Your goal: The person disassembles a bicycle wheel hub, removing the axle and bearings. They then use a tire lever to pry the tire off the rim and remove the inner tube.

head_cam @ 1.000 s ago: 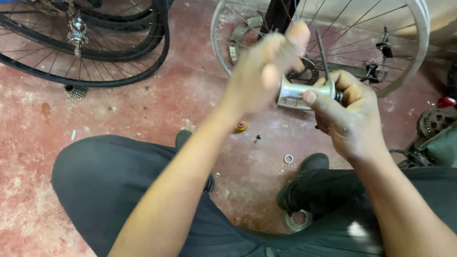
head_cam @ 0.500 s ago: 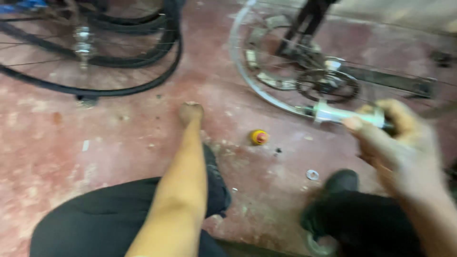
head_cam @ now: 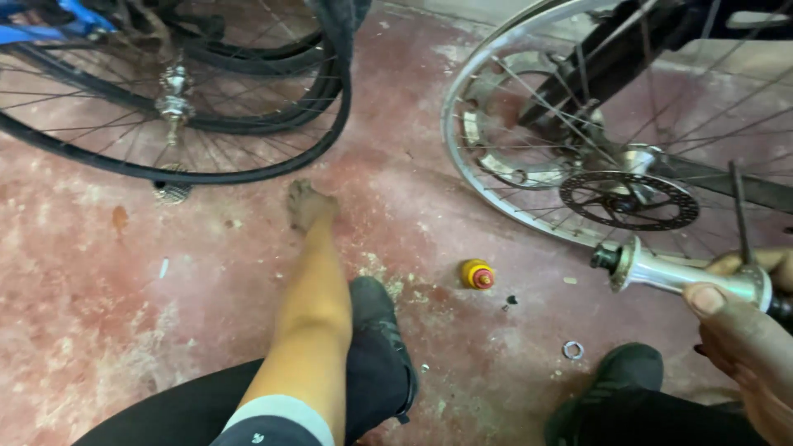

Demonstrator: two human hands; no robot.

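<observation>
My right hand grips a silver bicycle hub at the right edge, its axle end pointing left. A thin dark rod stands up from that same grip. My left hand is stretched forward and down, with its fingers bunched against the red floor between the two wheels. Whether they pinch anything is hidden. A small orange-yellow cap lies on the floor between my hands, a tiny black bit beside it. A metal washer lies below the hub.
A black-tyred spoked wheel lies at top left with its hub and a sprocket at its rim. A silver rim wheel with a disc rotor stands top right. My black shoes rest on the floor.
My left hand left the hub and went down and forward to the floor. My right hand with the hub moved to the right edge. The view tilted down and closer to the floor.
</observation>
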